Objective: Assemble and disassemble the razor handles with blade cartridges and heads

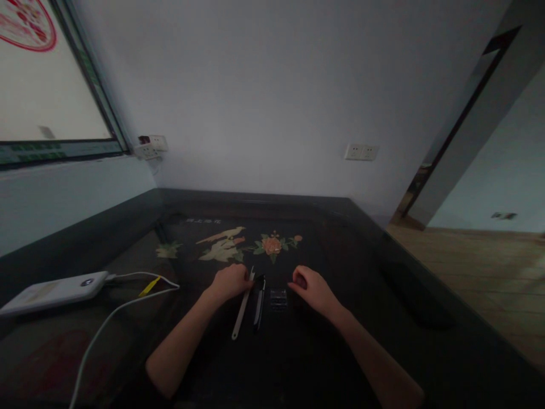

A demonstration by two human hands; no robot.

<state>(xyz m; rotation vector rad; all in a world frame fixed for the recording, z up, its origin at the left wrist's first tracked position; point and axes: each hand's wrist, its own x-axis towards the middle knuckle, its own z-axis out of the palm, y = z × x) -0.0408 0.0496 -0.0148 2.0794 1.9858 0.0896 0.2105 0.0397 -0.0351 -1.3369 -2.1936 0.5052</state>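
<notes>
My left hand [231, 282] is closed, with its fingertips at the upper part of a thin white stick [241, 317] that has a small hole in its near end. The stick slants over the dark table, and its far tip shows just past my fingers. Right beside it lies a slim black and silver tool [259, 307], like a pen or cutter; its exact kind is unclear. Farther right sits a small clear plastic piece [279, 299]. My right hand [314, 288] is apart from that piece, fingers curled and thumb pointing left. Whatever its fingers may hold is hidden.
A white power bank [57, 292] with a white cable [123, 307] and yellow tag [149, 286] lies on the left. Toward the right edge of the black table [332, 363] rests a dark flat object [415, 295]. Behind stands a wall with sockets [361, 152].
</notes>
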